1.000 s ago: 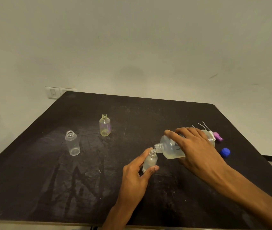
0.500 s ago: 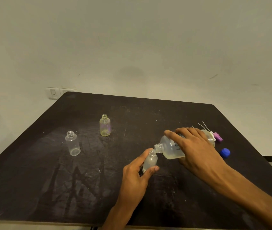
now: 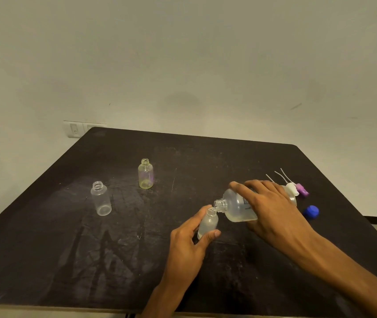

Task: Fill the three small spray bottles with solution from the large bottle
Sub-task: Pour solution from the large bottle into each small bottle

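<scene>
At the table's near right, the right hand (image 3: 272, 210) grasps the tipped large clear plastic bottle (image 3: 238, 207), mouth just above the left hand (image 3: 189, 244)'s gripped small frosted bottle (image 3: 208, 223).

large bottle (image 3: 238, 208) tipped sideways, neck at held small frosted bottle (image 3: 208, 224), two open small bottles (image 3: 101, 199) (image 3: 145, 173) upright at left

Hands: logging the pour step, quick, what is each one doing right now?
Left hand: grips the small spray bottle, upright on the table.
Right hand: holds the large bottle, tipped with its mouth at the small bottle's neck.
</scene>
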